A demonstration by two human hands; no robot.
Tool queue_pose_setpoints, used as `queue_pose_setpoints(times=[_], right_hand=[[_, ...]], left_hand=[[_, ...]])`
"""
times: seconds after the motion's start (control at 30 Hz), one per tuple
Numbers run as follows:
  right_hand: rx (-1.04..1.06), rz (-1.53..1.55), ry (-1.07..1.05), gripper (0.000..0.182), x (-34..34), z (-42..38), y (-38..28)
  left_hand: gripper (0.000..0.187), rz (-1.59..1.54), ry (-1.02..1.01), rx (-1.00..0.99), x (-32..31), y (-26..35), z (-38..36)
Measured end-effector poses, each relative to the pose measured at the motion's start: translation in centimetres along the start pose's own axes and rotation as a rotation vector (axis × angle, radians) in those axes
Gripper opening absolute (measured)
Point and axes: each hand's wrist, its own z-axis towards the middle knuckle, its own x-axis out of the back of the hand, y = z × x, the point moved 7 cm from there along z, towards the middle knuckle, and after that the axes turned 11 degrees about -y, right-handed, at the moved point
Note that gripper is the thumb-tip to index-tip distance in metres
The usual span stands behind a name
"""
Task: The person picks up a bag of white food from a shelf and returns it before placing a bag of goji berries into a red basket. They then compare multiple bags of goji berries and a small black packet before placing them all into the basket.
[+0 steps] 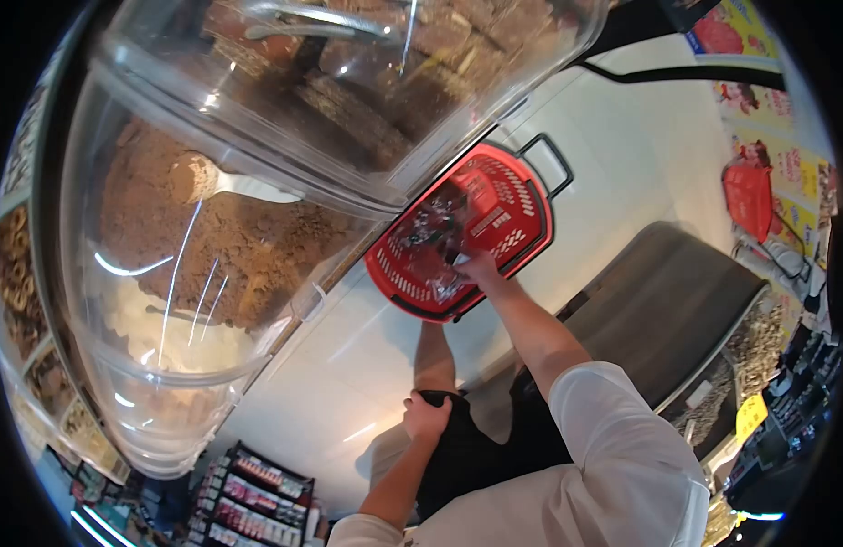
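A red shopping basket [522,205] stands on the pale floor. Inside it lie clear plastic bags [430,228] whose contents I cannot make out. My right hand [480,270] reaches over the basket's near side, its fingers closed at the bags; something small and dark shows at the fingertips. My left hand [427,416] is closed at the hem of the black shorts [462,438], by my knee, and what is in it is too small to tell.
Clear bins at the upper left hold brown powder [257,246] with a white scoop [253,187], and dark blocks [367,118]. A dark rounded counter [667,301] is on the right. A product rack [257,497] stands at the lower left.
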Motion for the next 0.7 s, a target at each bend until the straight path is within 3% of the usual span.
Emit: queue_pose_setpoints(times=[0.1, 0.17, 0.3, 0.37, 0.47, 0.57, 0.63, 0.7], right_hand=[[0.045, 0.386, -0.207, 0.049, -0.3, -5.8, -2.2], [-0.045, 0.215, -0.217, 0.045, 0.4, -8.8, -3.2], [-0.041, 0.160, -0.230, 0.046, 1.4, -14.6, -5.0], [-0.059, 0.154, -0.287, 0.048, 1.4, -17.5, -5.9], [0.005, 0.071, -0.345, 0.052, 1.2, -22.3, -9.5], [0.091, -0.164, -0.433, 0.058, -0.3, -25.1, -12.1], [0.145, -0.249, -0.330, 0.063, -0.9, -25.4, -13.0], [0.166, -0.338, -0.262, 0.062, -0.8, -26.3, -14.5]], left_hand=[[0.085, 0.013, 0.007, 0.041, -0.8, 0.6, -0.1], [0.086, -0.012, -0.022, 0.063, -1.1, 1.0, -0.2], [0.099, -0.058, -0.164, 0.066, -0.9, 2.2, 0.6], [0.104, -0.840, -0.232, -0.494, 0.9, 6.4, -0.8], [0.091, -1.425, -0.460, -0.609, 6.2, 11.7, -4.7], [0.081, -1.375, -0.480, -0.710, 10.0, 16.4, -5.1], [0.080, -1.391, -0.453, -0.696, 8.4, 17.8, -1.7], [0.079, -1.291, -0.234, -0.773, 7.7, 19.2, 1.1]])
